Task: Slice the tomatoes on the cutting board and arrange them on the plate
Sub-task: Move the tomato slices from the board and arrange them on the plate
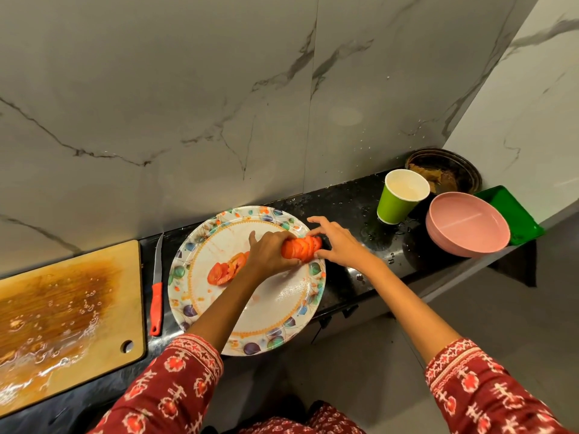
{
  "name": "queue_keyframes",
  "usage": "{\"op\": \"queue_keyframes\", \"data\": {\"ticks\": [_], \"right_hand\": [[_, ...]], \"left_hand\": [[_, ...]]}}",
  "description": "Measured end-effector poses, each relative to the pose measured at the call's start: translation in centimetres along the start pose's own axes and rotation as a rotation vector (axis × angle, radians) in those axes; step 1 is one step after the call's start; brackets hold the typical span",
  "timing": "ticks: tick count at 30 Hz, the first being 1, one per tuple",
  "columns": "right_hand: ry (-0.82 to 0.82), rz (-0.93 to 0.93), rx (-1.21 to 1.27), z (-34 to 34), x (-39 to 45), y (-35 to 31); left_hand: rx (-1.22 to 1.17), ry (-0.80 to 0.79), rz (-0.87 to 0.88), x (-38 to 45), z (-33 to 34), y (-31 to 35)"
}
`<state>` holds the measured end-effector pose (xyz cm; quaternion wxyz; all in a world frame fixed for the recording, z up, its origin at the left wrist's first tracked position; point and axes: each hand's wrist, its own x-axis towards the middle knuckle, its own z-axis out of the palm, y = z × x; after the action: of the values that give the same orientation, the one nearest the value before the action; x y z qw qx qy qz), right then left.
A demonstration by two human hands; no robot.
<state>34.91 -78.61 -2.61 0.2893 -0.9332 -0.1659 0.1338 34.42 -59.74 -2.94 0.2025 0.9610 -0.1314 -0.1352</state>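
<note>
Your left hand (272,249) has its grip curled round the stack of tomato slices (301,248) at the plate's (282,303) right rim. Your right hand (336,242) touches the stack's far end, fingers spread. Fanned slices (226,269) lie mid-plate. Knife (156,289) lies on the surface between plate and wet cutting board (67,321).

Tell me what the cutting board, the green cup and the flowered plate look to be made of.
Cutting board: wood or bamboo, by its tan grain, wet and stained brown, with a hanging hole.
Green cup: probably paper, thin-walled with a rolled rim and pale matte inside.
Plate: likely melamine or plastic, possibly glazed ceramic; glossy white with printed flowers.
</note>
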Motion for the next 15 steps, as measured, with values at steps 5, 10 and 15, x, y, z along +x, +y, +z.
{"op": "queue_keyframes", "data": {"ticks": [5,10,15], "right_hand": [[-0.038,-0.010,-0.005,-0.33,0.10,-0.20],[0.082,-0.033,0.039,-0.38,-0.12,-0.08],[0.054,-0.048,-0.003,-0.32,0.16,-0.41]], "left_hand": [[0.066,-0.044,-0.041,0.20,-0.12,0.61],[0.083,-0.036,-0.040,0.54,0.06,0.94],[0.078,-0.023,-0.038,0.52,0.35,0.89]]}}
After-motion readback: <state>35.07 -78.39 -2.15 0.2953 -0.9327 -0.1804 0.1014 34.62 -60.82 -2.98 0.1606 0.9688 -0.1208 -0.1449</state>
